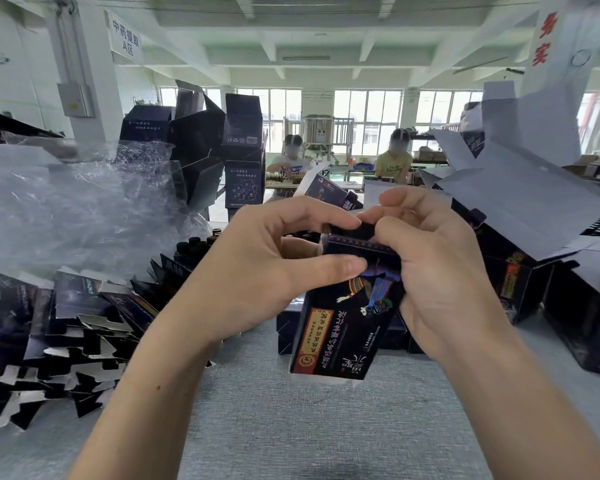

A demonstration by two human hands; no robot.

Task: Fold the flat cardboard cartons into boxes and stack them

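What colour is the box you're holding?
The box is mostly black with a red-and-gold label and blue printing, seen best in the head view.

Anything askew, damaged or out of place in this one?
No visible damage. The flat cartons at the left lie in a slumped, fanned heap, not a square pile, in front of crumpled plastic wrap. The folded boxes behind lean at odd angles. The carton being folded looks intact.

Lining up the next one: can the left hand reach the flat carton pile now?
Probably, once freed: the left hand pinches the half-folded carton, but nothing stands between it and the flat pile on its side.
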